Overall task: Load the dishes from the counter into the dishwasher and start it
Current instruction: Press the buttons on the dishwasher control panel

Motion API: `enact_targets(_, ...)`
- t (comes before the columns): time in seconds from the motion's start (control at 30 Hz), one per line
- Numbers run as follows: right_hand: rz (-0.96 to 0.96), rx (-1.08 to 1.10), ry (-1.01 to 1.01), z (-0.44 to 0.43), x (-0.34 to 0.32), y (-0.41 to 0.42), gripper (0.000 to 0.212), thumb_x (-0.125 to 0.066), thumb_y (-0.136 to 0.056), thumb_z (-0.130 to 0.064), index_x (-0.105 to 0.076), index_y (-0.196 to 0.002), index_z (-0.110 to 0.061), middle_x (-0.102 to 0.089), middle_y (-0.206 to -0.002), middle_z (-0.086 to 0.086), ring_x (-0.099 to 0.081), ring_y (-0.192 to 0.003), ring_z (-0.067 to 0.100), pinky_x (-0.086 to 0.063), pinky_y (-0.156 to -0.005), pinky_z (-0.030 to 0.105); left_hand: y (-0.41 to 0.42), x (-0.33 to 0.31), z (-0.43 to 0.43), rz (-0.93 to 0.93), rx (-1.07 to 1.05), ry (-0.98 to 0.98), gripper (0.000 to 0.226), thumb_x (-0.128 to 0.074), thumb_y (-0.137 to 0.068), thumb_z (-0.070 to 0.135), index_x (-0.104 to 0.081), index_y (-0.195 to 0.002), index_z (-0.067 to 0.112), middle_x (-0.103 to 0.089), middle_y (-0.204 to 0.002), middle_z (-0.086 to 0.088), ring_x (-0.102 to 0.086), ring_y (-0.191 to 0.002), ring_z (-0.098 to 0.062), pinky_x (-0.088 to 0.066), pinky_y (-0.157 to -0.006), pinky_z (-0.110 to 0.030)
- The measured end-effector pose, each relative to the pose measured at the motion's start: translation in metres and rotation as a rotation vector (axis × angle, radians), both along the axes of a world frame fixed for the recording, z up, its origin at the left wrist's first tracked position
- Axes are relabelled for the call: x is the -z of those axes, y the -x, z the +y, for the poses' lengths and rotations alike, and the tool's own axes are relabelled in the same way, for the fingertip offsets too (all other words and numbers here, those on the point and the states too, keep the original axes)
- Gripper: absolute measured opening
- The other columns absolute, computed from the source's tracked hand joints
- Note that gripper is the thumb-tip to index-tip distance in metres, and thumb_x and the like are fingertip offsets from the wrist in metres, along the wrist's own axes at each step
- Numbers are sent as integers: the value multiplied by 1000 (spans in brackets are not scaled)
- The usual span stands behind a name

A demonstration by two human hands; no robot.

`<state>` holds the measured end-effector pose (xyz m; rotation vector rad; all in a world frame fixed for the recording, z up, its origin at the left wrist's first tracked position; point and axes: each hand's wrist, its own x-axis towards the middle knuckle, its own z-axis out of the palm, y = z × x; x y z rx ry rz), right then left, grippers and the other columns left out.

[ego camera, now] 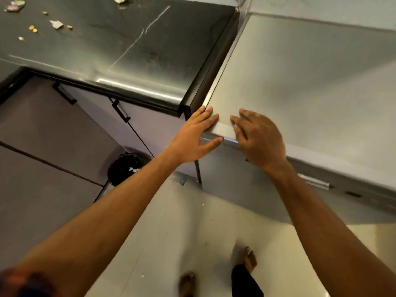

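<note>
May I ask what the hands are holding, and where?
Nothing gripped: left hand and right hand rest on the steel unit, at its top front edge.

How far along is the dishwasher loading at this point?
The counter in view holds only scraps, no dishes. The left hand and right hand rest on the top front edge of the steel appliance, whose front looks shut. Loading can't be confirmed; starting it seems left.
</note>
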<state>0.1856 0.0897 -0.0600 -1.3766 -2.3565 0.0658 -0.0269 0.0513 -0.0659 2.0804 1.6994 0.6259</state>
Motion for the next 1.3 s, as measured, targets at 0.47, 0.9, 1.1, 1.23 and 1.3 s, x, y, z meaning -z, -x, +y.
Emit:
enact_targets(0.47, -115, 64, -287, -20, 8, -4, 52, -27, -107, -49, -71, -120, -24, -74, -109, 5, -64, -85, 26, -46, -71, 33, 10, 49, 6, 167, 84, -505, 106, -90, -60, 47, -41, -149, 14, -40, -152, -6, -25, -147, -25, -19, -121, -33)
enact_targets(0.9, -41, 218, -809, -21, 60, 1, 65, -23, -107, -54, -66, -82, -11, -41, -56, 4, -43, -59, 27, -31, -67, 37, 6, 60, 13, 167, 24, -693, 92, -86, -58, 64, -51, -132, 21, -52, -120, 7, -50, -109, -12, -45, -96, -30)
enact_targets(1.1, 66, 95, -1029, -30, 124, -8, 48, -51, -94, -44, -61, -134, -18, -56, -142, 13, -49, -132, 37, -30, -113, 51, -4, 116, 2, -105, -24, -870, 107, -83, -63, 63, -38, -151, 21, -27, -158, -1, -28, -143, -7, -25, -120, -23)
enact_targets(1.23, 297, 61, -1139, -40, 204, -14, 25, -65, -87, -29, -74, -109, -19, -64, -128, 11, -58, -113, 37, -40, -88, 44, 3, 176, -3, 1, -14, -997, 112, -78, -75, 57, -17, -160, 18, 8, -167, -11, 3, -155, -20, -12, -124, -34)
enact_targets(1.3, 288, 101, -1123, -35, 234, -15, 26, -69, -83, -27, -74, -107, -21, -65, -124, 10, -59, -107, 35, -39, -82, 43, 1, 196, -4, -13, -86, -902, 112, -75, -77, 61, -7, -160, 29, 13, -167, -6, 5, -155, -20, -12, -120, -32)
